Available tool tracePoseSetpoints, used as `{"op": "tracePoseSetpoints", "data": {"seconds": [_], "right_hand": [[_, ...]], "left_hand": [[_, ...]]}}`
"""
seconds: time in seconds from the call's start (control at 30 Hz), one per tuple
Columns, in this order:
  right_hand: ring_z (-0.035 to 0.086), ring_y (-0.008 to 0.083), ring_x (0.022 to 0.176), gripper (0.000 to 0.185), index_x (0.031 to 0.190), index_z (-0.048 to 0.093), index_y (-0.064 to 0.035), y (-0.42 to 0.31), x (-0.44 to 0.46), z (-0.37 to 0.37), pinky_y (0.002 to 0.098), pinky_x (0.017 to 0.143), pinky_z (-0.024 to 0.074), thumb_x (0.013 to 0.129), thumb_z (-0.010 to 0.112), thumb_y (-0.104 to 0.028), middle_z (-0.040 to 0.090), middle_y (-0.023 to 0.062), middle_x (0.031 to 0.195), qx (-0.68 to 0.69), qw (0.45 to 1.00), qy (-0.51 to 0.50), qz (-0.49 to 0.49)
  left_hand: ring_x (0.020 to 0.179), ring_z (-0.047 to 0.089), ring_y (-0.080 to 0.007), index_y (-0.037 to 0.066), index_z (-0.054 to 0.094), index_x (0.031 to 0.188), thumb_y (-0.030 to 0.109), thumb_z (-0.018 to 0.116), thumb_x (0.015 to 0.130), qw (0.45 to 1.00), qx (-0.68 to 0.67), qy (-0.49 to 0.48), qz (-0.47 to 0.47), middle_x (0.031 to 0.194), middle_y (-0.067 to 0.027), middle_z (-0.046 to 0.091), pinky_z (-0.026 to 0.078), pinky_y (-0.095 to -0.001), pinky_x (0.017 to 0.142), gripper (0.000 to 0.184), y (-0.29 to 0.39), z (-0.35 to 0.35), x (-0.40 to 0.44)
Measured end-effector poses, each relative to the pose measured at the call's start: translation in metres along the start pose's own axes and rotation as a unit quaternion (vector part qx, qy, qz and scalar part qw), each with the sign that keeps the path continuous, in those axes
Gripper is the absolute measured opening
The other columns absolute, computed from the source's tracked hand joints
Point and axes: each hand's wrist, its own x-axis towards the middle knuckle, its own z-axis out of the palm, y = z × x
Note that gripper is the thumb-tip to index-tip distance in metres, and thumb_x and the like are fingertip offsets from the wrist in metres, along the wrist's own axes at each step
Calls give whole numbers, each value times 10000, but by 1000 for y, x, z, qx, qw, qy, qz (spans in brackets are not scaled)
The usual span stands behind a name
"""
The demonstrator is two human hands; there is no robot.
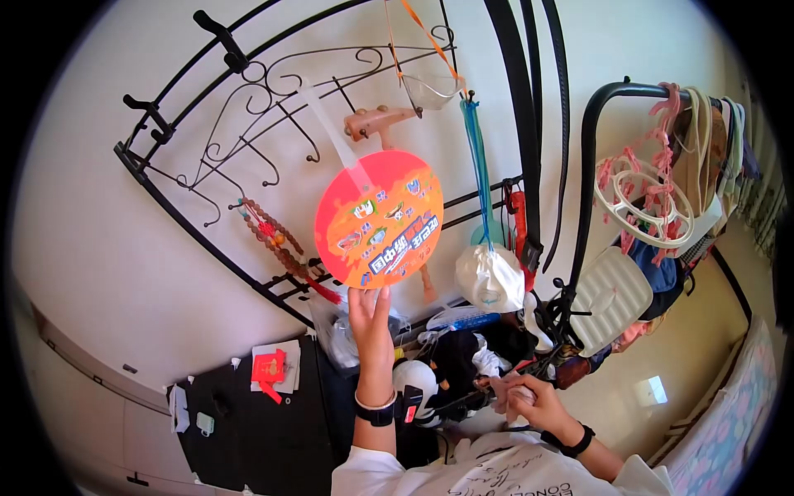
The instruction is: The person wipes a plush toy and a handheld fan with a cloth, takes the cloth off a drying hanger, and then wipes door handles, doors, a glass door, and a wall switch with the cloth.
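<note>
My left hand (370,326) is raised and grips the lower edge of a round hand fan (382,221). The fan is red and orange with printed pictures and lettering. Its whitish, see-through handle (331,131) points up, close to the scrollwork and hooks of a black metal rack (277,103); I cannot tell whether it touches them. A light brown massager-like object (379,122) hangs just behind the handle. Lower down, my right hand (538,403) is closed on a crumpled pale pink thing (502,390), perhaps cloth, whose kind I cannot make out.
Beaded strings (275,240) hang on the rack's left, a white drawstring pouch (490,279) on its right. Clothes and a pink-and-white round hanger (643,202) hang from a second black frame. At lower left, a black tabletop (256,438) bears red packets (269,370). A bed (728,430) stands right.
</note>
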Motion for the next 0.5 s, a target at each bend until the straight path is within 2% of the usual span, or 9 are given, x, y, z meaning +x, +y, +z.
{"op": "tracePoseSetpoints", "data": {"seconds": [0.1,0.17,0.2,0.3,0.37,0.5], "right_hand": [[573,144,855,214,971,554,12,15,-6,-2,284,764,457,784,587,-88,609,112,960,13,1000,11,3],[571,139,852,213,973,554,8,13,-14,-7,283,760,457,785,580,-91,608,107,960,-11,1000,22,-14],[572,137,845,212,974,556,6,11,-17,-10,282,759,458,786,576,-90,610,104,953,-7,1000,26,-1],[581,143,816,198,965,564,1,19,-18,-15,276,753,459,785,567,-83,619,97,925,-2,999,53,-10],[590,151,804,198,962,566,-1,14,-21,-20,277,751,462,778,567,-74,621,94,906,-55,997,58,-5],[595,153,811,206,956,568,0,12,-22,-19,279,751,464,768,580,-81,621,97,908,-14,998,55,14]], "left_hand": [[1132,443,-177,-12,430,1187,119,523,879,998,-44,-36,-6,1219,-99,473,362,-332,942,348,1,11,12],[1090,487,-178,-27,457,1178,155,502,895,991,-124,-48,-26,1183,-111,512,382,-344,939,338,-6,13,15],[1023,533,-168,-18,479,1161,185,490,904,992,-117,-37,-10,1138,-107,538,439,-352,887,328,-8,15,16],[988,556,-168,-2,470,1163,186,489,905,992,-120,-26,-7,1120,-105,545,479,-345,829,320,-2,20,9],[968,572,-174,7,461,1150,190,478,909,991,-133,-31,3,1111,-104,551,492,-335,801,303,3,25,5],[947,590,-182,32,439,1143,197,466,912,985,-166,-40,16,1095,-101,561,507,-333,772,285,8,28,2]]}}
